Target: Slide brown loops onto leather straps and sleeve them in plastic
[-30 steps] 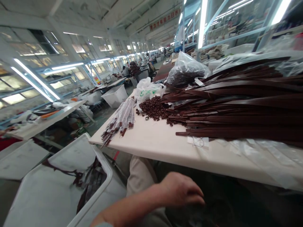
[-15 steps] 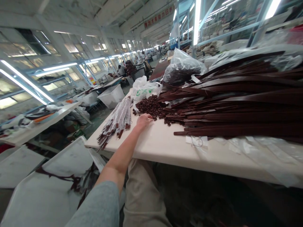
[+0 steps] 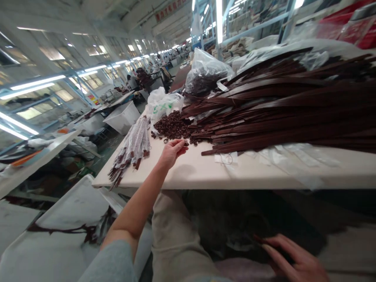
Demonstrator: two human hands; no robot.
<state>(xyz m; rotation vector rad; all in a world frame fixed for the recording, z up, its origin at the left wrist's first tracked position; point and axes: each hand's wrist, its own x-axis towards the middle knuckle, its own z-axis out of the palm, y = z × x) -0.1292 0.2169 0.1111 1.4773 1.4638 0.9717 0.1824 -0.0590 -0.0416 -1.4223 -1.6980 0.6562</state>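
Observation:
My left hand point(image 3: 173, 152) is raised just over the table, thumb and fingers pinched on a small dark brown loop point(image 3: 186, 144), most of it hidden by the fingertips. Right behind it lies a heap of such brown loops point(image 3: 173, 124), spilling from a white plastic bag point(image 3: 164, 102) with green print. At the lower right, below the table edge, my right hand point(image 3: 296, 256) pinches the end of a narrow brown strap point(image 3: 258, 239); the rest of that strap is hidden or blurred. Long dark brown straps point(image 3: 282, 117) lie stacked across the right of the table.
Wrapped brown strips point(image 3: 133, 143) lie at the left end of the pale table point(image 3: 188, 176). A clear bag of dark pieces point(image 3: 205, 74) stands behind the heap. White bins point(image 3: 58, 250) are on the floor at left. Plastic sleeves point(image 3: 293, 156) hang over the front edge.
My left hand has lifted from the edge of the heap and come nearer, with a loop now in its pinch. My right hand has come into view at the lower right. The view has shifted rightward.

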